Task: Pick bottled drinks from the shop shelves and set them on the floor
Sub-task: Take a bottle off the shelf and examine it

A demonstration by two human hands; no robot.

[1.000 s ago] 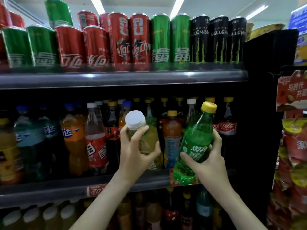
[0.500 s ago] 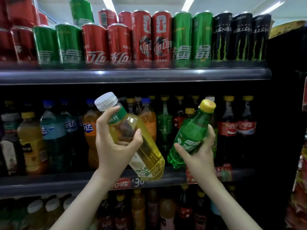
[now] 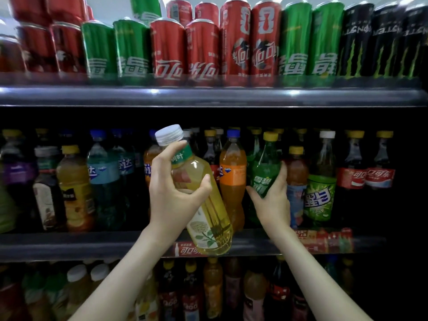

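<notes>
Two bottles held: left hand (image 3: 171,193) has its fingers (image 3: 172,151) curled round the yellow tea bottle (image 3: 206,205), cap tipped toward 11 o'clock; right hand (image 3: 272,200) grips the green soda bottle (image 3: 266,167) at its 3 o'clock.

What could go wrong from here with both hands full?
1. The left hand grips the tilted clear plastic bottle of yellow tea by its upper half; the heavy bottom could swing or slip on the way down.
2. The right hand holds the green plastic bottle close beside the orange soda bottle, which might get knocked over.
</notes>
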